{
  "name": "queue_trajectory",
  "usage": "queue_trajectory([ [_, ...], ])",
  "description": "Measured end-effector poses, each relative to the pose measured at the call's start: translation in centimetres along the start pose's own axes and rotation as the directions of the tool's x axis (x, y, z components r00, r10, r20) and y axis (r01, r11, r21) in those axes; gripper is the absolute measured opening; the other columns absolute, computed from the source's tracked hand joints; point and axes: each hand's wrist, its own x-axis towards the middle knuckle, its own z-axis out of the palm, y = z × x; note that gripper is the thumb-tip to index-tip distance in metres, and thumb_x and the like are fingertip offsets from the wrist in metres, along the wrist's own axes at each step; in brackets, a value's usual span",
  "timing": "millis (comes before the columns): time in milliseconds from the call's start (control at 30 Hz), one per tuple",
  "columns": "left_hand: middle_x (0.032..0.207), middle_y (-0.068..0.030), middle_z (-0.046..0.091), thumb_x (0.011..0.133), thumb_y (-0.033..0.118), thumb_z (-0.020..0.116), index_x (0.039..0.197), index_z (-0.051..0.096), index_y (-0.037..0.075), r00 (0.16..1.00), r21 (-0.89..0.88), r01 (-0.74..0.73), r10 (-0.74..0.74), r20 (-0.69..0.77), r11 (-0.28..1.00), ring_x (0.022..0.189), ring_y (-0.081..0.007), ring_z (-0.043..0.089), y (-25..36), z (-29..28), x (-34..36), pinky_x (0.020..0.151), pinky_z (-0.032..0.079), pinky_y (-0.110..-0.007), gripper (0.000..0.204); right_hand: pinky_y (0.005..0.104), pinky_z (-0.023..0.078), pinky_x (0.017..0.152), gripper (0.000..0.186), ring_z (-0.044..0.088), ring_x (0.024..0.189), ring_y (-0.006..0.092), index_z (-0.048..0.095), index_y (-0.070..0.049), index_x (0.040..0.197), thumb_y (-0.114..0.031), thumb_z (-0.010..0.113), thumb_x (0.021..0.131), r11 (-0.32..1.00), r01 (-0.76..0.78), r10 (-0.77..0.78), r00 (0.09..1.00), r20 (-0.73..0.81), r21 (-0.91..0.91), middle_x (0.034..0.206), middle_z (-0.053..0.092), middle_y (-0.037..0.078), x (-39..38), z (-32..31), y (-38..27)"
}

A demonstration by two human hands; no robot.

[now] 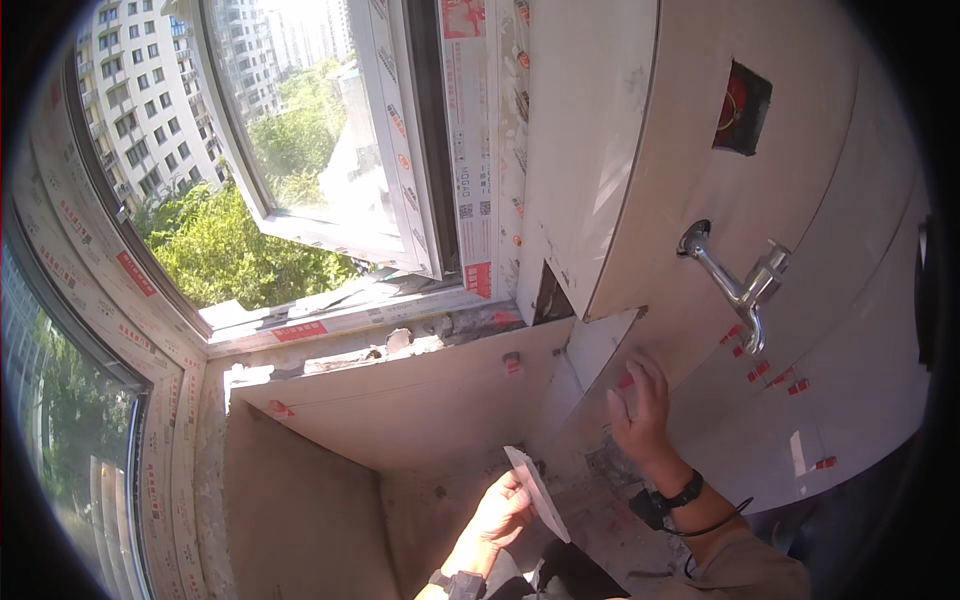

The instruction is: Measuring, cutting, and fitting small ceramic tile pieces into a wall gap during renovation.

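Observation:
My left hand point(502, 512) is closed on the edge of a narrow, pale strip of tile point(540, 497), held tilted in front of the low wall. My right hand point(645, 412) is raised beside the corner where a small tile piece point(600, 345) meets the right-hand wall. Its fingers are curved and apart from the thumb, with a small red tile clip point(626, 381) showing near them; whether they touch the clip or wall, I cannot tell. Large pale tile point(430, 400) covers the low wall under the window.
A metal tap point(735, 285) sticks out of the right wall, below a square cut-out point(742, 108). Several red clips point(798, 386) sit along tile joints at the right. An open window sash point(310, 130) stands above the rough sill point(375, 350). A dark gap point(552, 297) shows beside the corner.

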Motion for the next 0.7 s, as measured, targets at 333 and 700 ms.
queue_trajectory([
  [333,0.101,-0.0035,0.064,0.094,0.002,0.067,0.119,0.058,-0.002,0.959,0.051,0.018,-0.003,-0.285,0.999,0.084,-0.0087,0.06,2.2,6.7,-7.4,0.079,0.05,-0.021,0.026,0.0284,0.053,0.082,0.037,0.067,0.094,0.0137,0.06,0.003,0.125,-0.021,0.064,0.098,0.298,-0.873,0.181,0.449,0.875,0.386,0.105,0.071,0.009,-6.0,-11.5,-10.8],
  [700,0.103,-0.006,0.07,0.096,0.008,0.065,0.117,0.064,-0.002,0.934,0.61,0.343,-0.326,-0.145,0.714,0.088,-0.0114,0.064,0.5,11.5,-5.9,0.079,0.052,-0.027,0.023,0.0337,0.051,0.065,0.029,0.063,0.073,0.0126,0.066,0.003,0.109,-0.023,0.067,0.095,0.468,-0.875,0.626,0.428,0.652,0.125,0.082,0.07,0.013,-11.3,-17.9,-15.8],
])
